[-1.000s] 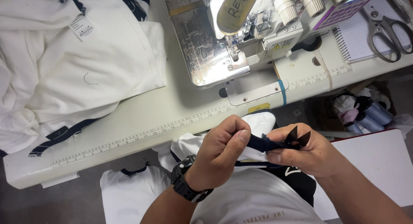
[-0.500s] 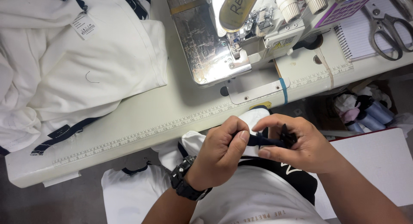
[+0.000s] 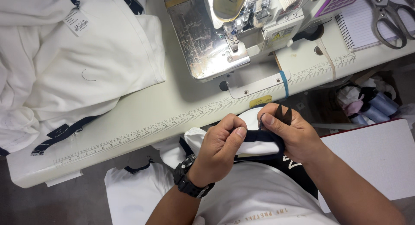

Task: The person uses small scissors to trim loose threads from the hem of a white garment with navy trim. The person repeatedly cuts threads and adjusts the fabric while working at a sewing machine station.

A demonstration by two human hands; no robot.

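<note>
My left hand [image 3: 219, 148], with a black watch on its wrist, pinches a dark navy fabric strip [image 3: 259, 137] at one end. My right hand [image 3: 290, 134] grips the same strip at the other end, where two pointed dark tips [image 3: 283, 114] stick up above the fingers. The strip runs along the edge of a white garment [image 3: 255, 149] held over my lap, just below the front edge of the sewing table [image 3: 173, 108]. Both hands are close together, thumbs nearly touching.
A sewing machine [image 3: 242, 26] stands at the back of the table. A pile of white garments with navy trim [image 3: 65, 65] fills the left side. Scissors [image 3: 391, 15] lie on a notebook at the top right. Thread cones [image 3: 371, 106] sit below the table at right.
My hands have drawn closer together and the strip between them is folded shorter. The dark tips now point up above my right fingers.
</note>
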